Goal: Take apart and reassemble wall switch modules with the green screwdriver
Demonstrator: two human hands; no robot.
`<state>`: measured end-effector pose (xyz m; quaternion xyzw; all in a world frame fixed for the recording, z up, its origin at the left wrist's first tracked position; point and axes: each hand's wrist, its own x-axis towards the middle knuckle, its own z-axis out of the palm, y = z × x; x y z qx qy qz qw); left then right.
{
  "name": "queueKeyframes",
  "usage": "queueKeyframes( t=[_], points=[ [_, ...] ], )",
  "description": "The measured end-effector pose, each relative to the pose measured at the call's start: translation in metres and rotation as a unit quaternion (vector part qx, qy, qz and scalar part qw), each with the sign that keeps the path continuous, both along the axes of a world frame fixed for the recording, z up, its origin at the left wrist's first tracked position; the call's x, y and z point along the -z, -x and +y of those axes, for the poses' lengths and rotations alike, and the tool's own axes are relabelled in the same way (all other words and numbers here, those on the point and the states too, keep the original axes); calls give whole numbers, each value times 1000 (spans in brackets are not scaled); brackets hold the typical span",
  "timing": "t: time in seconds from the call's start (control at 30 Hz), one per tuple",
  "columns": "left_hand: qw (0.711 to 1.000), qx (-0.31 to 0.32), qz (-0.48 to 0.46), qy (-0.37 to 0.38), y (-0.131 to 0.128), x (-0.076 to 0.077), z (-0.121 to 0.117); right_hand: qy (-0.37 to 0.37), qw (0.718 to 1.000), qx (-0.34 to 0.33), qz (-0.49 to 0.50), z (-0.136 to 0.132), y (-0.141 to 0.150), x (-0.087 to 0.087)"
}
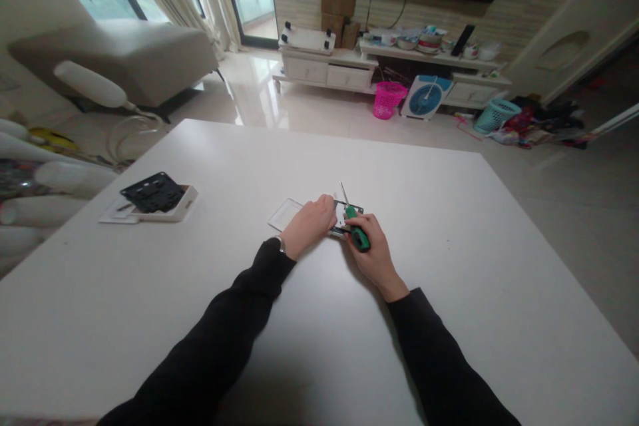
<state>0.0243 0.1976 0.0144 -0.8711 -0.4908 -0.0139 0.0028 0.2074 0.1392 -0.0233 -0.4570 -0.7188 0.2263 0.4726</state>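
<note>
My right hand (372, 249) is wrapped round a green and black screwdriver (358, 231), its thin metal shaft pointing up and away from me. Under and between my hands lies a small flat device (341, 212) with a dark edge and a pale inside, partly covered by them. My left hand (310, 223) is closed at the device's left side, fingers bent together; whatever they pinch is hidden. Beside that hand, a clear rectangular cover (285, 213) rests on the table, partly behind the wrist.
On the left of the white table (429, 346), a black plate with cut-outs (154, 193) leans on an open white box (187, 205). Beyond the far edge stand a pink basket (388, 100), a blue fan (426, 98) and a low TV cabinet (352, 78).
</note>
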Motion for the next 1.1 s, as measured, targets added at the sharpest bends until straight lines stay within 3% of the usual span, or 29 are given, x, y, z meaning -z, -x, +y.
queueKeyframes(
  t=[0.3,0.8,1.1],
  points=[
    [999,28,-25,4,2,-4,2,1,1000,0,-2,0,-1,1],
    [995,-38,-88,-10,-1,2,3,-2,1000,-6,0,0,-1,1],
    [998,12,-52,-15,3,-6,1,-3,1000,-5,-5,1,-2,2]
  ],
)
